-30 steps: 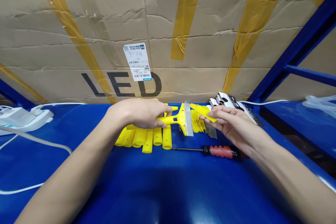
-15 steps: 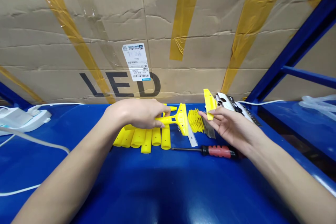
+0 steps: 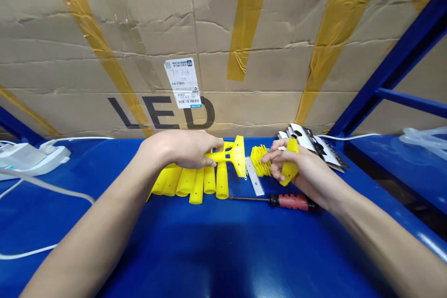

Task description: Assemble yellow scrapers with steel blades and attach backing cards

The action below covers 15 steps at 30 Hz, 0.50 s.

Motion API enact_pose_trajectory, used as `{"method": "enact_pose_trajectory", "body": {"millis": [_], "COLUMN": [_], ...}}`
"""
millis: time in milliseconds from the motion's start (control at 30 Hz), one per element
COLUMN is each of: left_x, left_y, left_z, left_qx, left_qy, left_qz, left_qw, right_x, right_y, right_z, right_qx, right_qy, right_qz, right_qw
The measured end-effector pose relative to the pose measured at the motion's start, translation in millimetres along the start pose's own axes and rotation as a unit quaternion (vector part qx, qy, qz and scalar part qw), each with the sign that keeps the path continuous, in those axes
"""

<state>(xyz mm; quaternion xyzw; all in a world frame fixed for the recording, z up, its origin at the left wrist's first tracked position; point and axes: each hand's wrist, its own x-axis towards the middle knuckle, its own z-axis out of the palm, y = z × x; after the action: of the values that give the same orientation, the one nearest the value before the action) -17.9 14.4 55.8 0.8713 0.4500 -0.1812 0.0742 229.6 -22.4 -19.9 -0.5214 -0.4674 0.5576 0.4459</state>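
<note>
My left hand (image 3: 186, 149) is closed around the handle of a yellow plastic scraper (image 3: 238, 156), whose wide T-shaped head points right. In my right hand (image 3: 309, 170) is a flat yellow plate (image 3: 290, 165), tilted and held against the palm side with the fingers curled. Those fingertips are close to a stack of similar yellow plates (image 3: 259, 160). Between the hands a flat metal blade (image 3: 254, 178) lies on the blue shelf. Several yellow tubular handles (image 3: 196, 188) rest in a row below my left hand, which partly covers them.
A red and black screwdriver (image 3: 289, 201) lies in front of the plates. Printed cards (image 3: 323, 149) are behind my right hand. A large taped cardboard box (image 3: 272, 56) walls off the back. At left are a white power strip (image 3: 52, 160) and cables; blue frame posts (image 3: 384, 65) rise at right.
My right hand has lowered and turned, bringing the yellow plate down and slightly right, with its fingers near the stack. The scraper head in my left hand has shifted slightly left.
</note>
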Motion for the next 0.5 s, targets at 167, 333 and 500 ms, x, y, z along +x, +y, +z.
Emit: {"method": "enact_pose_trajectory", "body": {"millis": [167, 333, 500], "left_x": [-3.5, -5.6, -5.7], "left_y": [-0.6, -2.5, -1.8], "left_z": [-2.8, -2.9, -2.8], "left_qx": [0.001, -0.001, 0.005], "left_qy": [-0.003, 0.006, 0.010], "left_qz": [-0.011, -0.005, -0.003], "left_qw": [1.000, 1.000, 1.000], "right_x": [6.4, 8.6, 11.5], "right_y": [5.4, 18.1, 23.1], "right_z": [7.6, 13.3, 13.4], "right_qx": [-0.459, -0.542, -0.564], "right_qy": [0.027, 0.011, 0.014], "right_qz": [-0.055, -0.058, -0.065], "right_qw": [0.887, 0.838, 0.823]}}
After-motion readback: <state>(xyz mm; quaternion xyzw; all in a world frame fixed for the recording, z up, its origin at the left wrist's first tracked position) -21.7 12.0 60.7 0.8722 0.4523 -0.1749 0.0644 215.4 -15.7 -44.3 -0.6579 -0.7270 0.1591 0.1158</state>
